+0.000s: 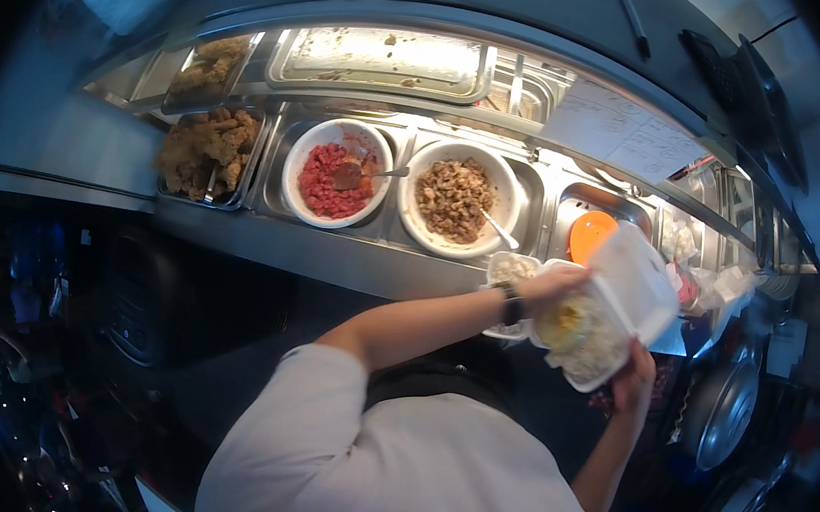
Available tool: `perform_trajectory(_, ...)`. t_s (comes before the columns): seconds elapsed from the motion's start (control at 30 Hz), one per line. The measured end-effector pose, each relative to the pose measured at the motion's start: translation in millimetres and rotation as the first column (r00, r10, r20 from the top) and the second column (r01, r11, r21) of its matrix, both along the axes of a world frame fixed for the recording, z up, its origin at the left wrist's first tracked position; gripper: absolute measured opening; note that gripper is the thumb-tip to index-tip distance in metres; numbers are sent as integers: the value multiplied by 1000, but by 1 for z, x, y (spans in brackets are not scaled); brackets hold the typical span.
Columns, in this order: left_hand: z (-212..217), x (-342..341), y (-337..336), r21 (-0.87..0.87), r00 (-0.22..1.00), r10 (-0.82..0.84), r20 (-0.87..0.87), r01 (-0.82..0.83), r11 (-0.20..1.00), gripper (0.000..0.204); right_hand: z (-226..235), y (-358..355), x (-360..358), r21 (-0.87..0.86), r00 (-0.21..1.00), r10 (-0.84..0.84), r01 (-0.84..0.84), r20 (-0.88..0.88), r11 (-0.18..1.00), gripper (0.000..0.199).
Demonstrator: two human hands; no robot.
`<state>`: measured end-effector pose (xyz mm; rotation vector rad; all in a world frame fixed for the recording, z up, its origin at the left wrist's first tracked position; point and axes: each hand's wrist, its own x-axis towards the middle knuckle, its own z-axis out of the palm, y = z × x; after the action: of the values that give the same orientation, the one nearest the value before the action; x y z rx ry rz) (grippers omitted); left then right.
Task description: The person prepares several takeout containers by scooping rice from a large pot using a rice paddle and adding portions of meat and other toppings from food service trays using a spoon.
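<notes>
Over the counter's front edge I hold an open white takeout box (648, 294) with its lid raised. White rice (599, 349) and a yellow food (565, 320) fill its base, slightly blurred. My left hand (554, 285), a dark band at its wrist, grips the far left side. Around the near right corner curl the fingers of my right hand (635, 376). Partly hidden behind my left hand is another white container with rice (512, 268). Just beyond the box, an orange round dish (588, 236) sits in a metal pan.
Left of the box, two white bowls hold brown chopped food (456, 200) and red chopped food (334, 181), each with a spoon. Fried pieces (207, 150) fill a far-left tray. A glass shelf with papers (626, 129) overhangs the pans. A round metal lid (728, 415) stands at right.
</notes>
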<state>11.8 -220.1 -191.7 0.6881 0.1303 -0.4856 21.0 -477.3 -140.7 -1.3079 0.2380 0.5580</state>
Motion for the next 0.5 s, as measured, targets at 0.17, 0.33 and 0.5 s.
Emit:
perform_trajectory(0.17, -1, -179, 134, 39, 840, 463, -283, -472, 881, 51, -21, 178, 13, -516, 709, 676, -509, 204, 689, 27)
perform_trajectory(0.33, 14, -300, 206, 89, 560, 796, -229, -802, 590, 53, -162, 279, 72, -968, 554, 824, -250, -120, 28, 65)
perform_trajectory(0.5, 34, -363, 212, 184, 297, 941, -162, -928, 325, 61, -145, 322, 94, -950, 406, 887, -295, -222, -103, 45)
